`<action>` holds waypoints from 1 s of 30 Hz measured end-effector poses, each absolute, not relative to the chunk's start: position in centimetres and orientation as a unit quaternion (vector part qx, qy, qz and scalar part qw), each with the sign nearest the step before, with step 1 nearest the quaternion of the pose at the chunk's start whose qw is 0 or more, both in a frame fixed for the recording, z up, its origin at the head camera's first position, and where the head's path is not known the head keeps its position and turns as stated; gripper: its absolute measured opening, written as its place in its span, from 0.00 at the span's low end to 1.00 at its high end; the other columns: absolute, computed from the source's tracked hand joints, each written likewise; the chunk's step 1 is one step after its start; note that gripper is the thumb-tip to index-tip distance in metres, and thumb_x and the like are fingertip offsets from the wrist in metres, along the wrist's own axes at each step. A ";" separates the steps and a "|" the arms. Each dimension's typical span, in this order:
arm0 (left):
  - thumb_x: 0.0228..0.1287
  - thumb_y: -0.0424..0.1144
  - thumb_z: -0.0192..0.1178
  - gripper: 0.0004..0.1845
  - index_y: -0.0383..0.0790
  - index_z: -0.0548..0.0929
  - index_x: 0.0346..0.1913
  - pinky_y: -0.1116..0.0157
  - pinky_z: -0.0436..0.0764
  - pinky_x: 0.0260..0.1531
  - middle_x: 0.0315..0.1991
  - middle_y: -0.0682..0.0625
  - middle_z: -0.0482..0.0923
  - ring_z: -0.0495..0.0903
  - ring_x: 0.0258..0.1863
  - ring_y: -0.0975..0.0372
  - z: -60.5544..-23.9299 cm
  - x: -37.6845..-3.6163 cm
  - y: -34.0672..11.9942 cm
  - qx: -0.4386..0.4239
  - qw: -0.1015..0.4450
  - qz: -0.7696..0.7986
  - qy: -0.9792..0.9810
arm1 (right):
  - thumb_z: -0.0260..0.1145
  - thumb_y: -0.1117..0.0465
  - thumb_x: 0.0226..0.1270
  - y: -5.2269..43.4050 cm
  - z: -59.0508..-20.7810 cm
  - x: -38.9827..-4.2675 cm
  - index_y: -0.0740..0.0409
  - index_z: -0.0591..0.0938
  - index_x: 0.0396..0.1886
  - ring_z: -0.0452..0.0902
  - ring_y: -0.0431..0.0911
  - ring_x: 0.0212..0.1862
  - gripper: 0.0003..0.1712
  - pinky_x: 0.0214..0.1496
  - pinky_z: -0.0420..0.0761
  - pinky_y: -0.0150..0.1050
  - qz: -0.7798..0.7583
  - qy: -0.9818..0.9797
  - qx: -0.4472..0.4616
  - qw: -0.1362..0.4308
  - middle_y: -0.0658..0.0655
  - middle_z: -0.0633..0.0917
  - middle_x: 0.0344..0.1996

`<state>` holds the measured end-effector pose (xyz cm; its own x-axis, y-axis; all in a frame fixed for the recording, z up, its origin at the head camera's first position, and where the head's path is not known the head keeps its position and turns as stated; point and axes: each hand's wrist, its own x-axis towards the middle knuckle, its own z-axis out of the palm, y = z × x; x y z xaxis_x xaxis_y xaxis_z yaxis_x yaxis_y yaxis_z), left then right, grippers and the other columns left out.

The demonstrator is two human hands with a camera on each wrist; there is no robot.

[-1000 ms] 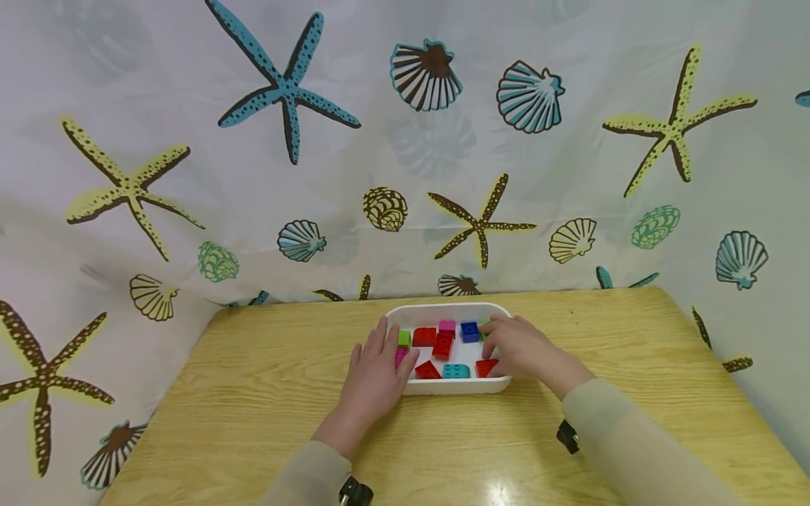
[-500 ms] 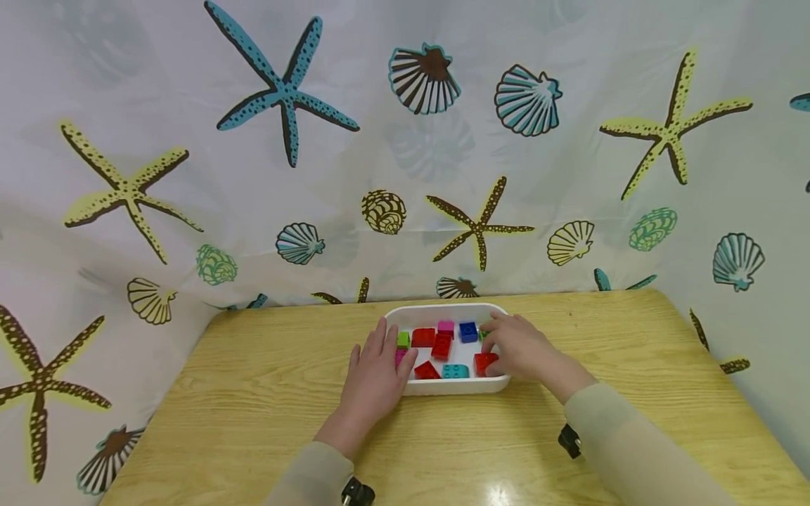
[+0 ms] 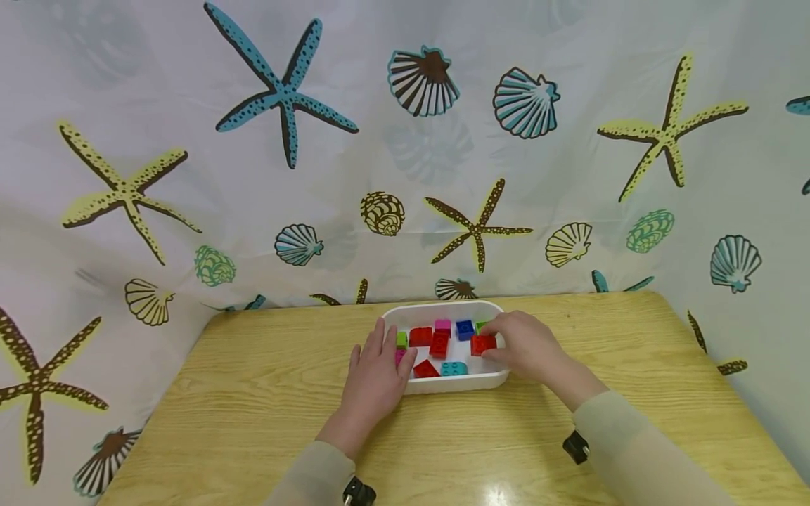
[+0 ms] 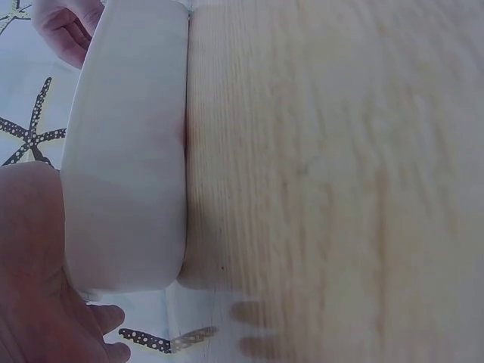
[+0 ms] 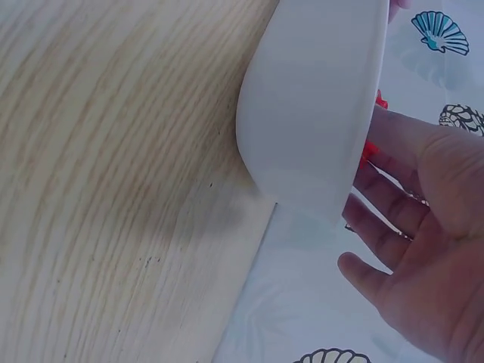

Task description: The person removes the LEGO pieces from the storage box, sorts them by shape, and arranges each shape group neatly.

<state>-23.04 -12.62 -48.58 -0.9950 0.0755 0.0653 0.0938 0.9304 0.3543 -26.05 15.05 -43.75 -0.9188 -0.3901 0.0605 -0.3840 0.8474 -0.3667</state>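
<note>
red brick (image 3: 483, 344): now lifted off the floor of the white tray (image 3: 443, 384), at its right end | right hand (image 3: 528, 346): fingers pinching it, where it earlier reached down | left hand (image 3: 375, 376): fingers straight, resting on tray's left rim, unchanged | wooden table (image 3: 253, 393) under the tray

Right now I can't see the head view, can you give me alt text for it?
The right hand pinches a red brick over a white tray of bricks on a wooden table. The left hand rests on the tray's left rim. Behind hangs a curtain printed with starfish and shells.
</note>
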 end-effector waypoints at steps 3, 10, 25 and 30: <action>0.86 0.58 0.57 0.42 0.37 0.60 0.88 0.36 0.50 0.84 0.90 0.38 0.47 0.51 0.88 0.41 -48.6 -23.0 -12.6 -0.045 0.028 -0.183 -0.982 | 0.82 0.56 0.70 15.3 -43.5 -25.8 0.55 0.93 0.57 0.84 0.54 0.55 0.19 0.61 0.86 0.54 -0.196 0.960 -0.201 0.000 0.53 0.91 0.50; 0.86 0.57 0.56 0.42 0.37 0.60 0.88 0.38 0.49 0.85 0.90 0.37 0.46 0.49 0.88 0.41 -48.7 -23.1 -12.9 -0.056 0.025 -0.197 -0.978 | 0.81 0.54 0.72 16.2 -42.9 -24.5 0.55 0.91 0.60 0.85 0.54 0.54 0.20 0.57 0.88 0.53 -0.214 0.956 -0.198 -0.024 0.53 0.90 0.50; 0.86 0.59 0.56 0.43 0.39 0.58 0.89 0.40 0.51 0.85 0.91 0.38 0.43 0.49 0.88 0.41 -49.0 -23.1 -13.1 -0.063 0.019 -0.212 -0.975 | 0.81 0.56 0.72 18.8 -42.8 -21.4 0.55 0.91 0.58 0.87 0.53 0.52 0.19 0.56 0.88 0.53 -0.251 0.941 -0.224 -0.043 0.48 0.88 0.47; 0.86 0.59 0.56 0.43 0.40 0.57 0.90 0.40 0.54 0.84 0.91 0.39 0.43 0.50 0.88 0.40 -49.0 -23.2 -13.2 -0.068 0.016 -0.217 -0.974 | 0.82 0.56 0.70 19.6 -43.1 -20.4 0.52 0.92 0.56 0.87 0.49 0.50 0.17 0.54 0.88 0.50 -0.255 0.940 -0.226 -0.032 0.45 0.88 0.45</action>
